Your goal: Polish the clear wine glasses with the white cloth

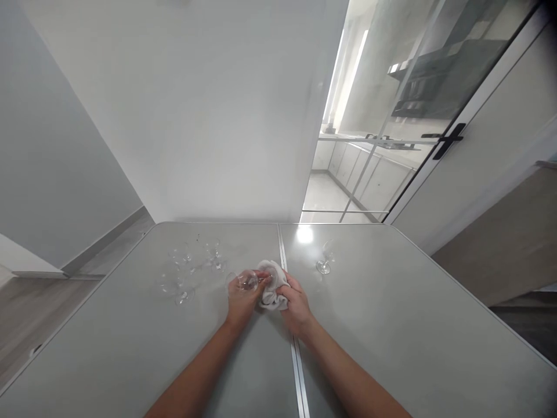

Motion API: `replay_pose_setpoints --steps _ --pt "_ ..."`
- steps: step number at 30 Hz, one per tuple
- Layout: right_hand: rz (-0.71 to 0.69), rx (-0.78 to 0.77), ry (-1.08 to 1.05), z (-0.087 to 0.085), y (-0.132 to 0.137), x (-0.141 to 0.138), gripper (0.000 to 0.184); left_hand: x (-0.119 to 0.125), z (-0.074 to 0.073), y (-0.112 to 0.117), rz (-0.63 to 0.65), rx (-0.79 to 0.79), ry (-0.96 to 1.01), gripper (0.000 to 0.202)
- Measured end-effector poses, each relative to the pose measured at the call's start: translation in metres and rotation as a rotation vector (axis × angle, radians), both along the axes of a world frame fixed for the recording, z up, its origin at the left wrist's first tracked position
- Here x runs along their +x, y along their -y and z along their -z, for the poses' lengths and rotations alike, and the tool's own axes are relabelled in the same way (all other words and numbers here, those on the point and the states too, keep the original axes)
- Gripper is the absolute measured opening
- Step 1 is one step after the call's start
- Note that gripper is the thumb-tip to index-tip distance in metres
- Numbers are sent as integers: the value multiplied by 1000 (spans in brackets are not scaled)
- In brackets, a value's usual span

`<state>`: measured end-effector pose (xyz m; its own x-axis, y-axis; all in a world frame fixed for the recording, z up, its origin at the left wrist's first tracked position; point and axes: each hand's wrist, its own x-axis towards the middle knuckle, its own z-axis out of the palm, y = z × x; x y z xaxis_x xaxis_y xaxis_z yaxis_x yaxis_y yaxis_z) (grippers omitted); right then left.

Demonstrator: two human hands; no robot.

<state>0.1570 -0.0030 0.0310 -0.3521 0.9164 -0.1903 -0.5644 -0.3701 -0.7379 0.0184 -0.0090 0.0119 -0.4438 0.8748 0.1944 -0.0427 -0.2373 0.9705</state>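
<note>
My left hand (244, 299) is closed around a clear stemmed glass (247, 281), tilted on its side above the table. The foot of that glass points right, into a white cloth (270, 301). Bunched in my right hand (296, 303), the cloth wraps partly around the foot. Both hands meet near the table's middle seam. Off to the right, another stemmed glass (323, 266) stands alone. Several more clear glasses (184, 296) are grouped on the left side; their outlines are faint against the grey surface.
The grey table (369, 337) has a metal seam (297, 371) running down its middle. A white wall (209, 116) rises behind its far edge. At the right is a glass-paned door (374, 116) with a black handle (448, 139).
</note>
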Motion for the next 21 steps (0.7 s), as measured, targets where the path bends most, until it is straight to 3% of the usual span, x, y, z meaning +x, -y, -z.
replay_pose_setpoints --steps 5,21 --pt "-2 22 35 3 1 1 56 0 -7 0 -87 -7 -29 23" --pt "2 24 34 -4 -4 4 56 -2 -3 -3 -71 -13 -5 28"
